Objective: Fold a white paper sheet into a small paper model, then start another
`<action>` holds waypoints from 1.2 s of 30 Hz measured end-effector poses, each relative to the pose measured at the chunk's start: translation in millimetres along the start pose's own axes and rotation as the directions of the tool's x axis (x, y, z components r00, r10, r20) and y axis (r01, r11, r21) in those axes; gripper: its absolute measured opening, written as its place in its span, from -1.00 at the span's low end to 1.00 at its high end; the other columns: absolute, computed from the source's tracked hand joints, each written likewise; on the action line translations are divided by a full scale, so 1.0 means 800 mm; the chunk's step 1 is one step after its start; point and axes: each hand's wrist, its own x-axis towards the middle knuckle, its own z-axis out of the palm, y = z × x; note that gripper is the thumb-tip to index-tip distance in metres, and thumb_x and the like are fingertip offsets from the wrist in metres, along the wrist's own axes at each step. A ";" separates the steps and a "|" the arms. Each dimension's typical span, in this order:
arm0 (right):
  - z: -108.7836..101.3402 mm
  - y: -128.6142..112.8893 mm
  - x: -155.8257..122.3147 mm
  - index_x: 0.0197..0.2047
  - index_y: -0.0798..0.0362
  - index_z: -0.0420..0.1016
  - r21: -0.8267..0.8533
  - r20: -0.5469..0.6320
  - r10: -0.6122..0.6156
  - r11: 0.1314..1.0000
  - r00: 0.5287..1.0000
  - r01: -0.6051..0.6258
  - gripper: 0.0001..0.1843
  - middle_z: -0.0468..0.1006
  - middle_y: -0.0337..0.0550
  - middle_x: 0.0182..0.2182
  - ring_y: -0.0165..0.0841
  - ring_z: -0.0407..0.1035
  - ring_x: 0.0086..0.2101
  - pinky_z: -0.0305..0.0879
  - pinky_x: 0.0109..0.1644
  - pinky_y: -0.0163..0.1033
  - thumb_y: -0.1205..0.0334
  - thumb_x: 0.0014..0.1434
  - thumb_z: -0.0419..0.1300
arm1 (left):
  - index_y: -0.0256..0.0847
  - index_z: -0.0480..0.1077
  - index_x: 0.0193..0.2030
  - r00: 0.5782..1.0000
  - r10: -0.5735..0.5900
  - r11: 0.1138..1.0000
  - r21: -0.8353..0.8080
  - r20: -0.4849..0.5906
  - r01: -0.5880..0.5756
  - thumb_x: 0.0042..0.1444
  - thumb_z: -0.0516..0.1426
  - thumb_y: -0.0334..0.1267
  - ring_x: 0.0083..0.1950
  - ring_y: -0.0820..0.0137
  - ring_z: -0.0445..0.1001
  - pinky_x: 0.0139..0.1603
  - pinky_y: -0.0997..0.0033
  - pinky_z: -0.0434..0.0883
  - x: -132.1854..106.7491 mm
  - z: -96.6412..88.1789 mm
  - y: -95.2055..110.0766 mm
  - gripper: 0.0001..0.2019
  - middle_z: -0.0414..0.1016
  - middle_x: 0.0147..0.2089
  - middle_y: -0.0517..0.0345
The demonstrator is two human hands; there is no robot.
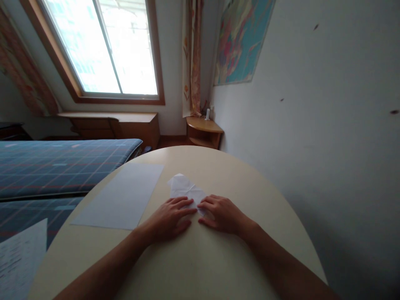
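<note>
A small piece of folded white paper [184,183] lies on the round cream table [193,266], creased and pointed at its far end. My left hand [170,218] rests over its near left part, fingers stretched out flat and thumb apart. From the other side my right hand [223,213] bends its fingers onto the paper's right corner, with the thumb below and a bit of white showing between. The fingertips of both hands almost meet. Part of the paper's near edge is hidden under them.
A plain white sheet [125,196] lies flat on the table's left side. At lower left is a printed sheet [21,254]. A bed with a blue plaid mattress [62,166] stands left of the table; a white wall [328,137] rises on the right. A corner shelf [204,125] stands beyond.
</note>
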 end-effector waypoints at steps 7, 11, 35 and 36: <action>0.003 0.000 0.000 -0.13 -0.02 0.59 -0.049 -0.003 0.037 0.998 0.999 -0.037 -0.77 0.59 -0.10 -0.20 -0.32 0.46 -0.22 0.34 -0.10 -0.27 0.11 0.29 0.14 | -0.01 0.37 0.14 1.000 -0.001 0.999 0.043 -0.017 0.002 0.26 0.07 -0.25 0.20 0.20 0.34 0.20 0.10 0.31 0.005 -0.004 0.010 -0.69 0.39 0.21 0.12; 0.002 0.000 -0.001 -0.13 -0.04 0.61 -0.054 0.006 0.040 0.998 0.999 -0.040 -0.76 0.59 -0.10 -0.18 -0.33 0.47 -0.24 0.34 -0.11 -0.28 0.10 0.29 0.14 | 0.00 0.42 0.04 1.000 0.015 0.999 0.048 -0.023 -0.014 0.27 0.06 -0.27 0.15 0.25 0.38 0.16 0.15 0.31 0.005 -0.006 0.008 -0.76 0.43 0.17 0.18; -0.001 0.019 -0.007 -0.17 -0.07 0.64 -0.006 0.017 -0.001 1.000 1.000 0.001 -0.80 0.61 -0.17 -0.15 -0.29 0.50 -0.22 0.37 -0.07 -0.21 0.17 0.24 0.17 | -0.12 0.46 -0.16 0.995 0.025 0.999 0.044 -0.100 -0.020 0.17 0.10 -0.34 -0.06 0.30 0.47 0.10 0.20 0.34 -0.002 -0.016 -0.004 -0.86 0.54 -0.09 0.14; -0.002 0.020 -0.007 -0.16 -0.07 0.63 -0.003 0.015 -0.003 1.000 1.000 0.003 -0.80 0.61 -0.18 -0.15 -0.30 0.50 -0.22 0.37 -0.07 -0.21 0.16 0.24 0.18 | -0.10 0.45 -0.07 0.996 0.030 0.999 0.037 -0.085 -0.027 0.19 0.10 -0.31 -0.02 0.28 0.45 0.12 0.18 0.34 -0.001 -0.015 -0.002 -0.81 0.52 -0.06 0.13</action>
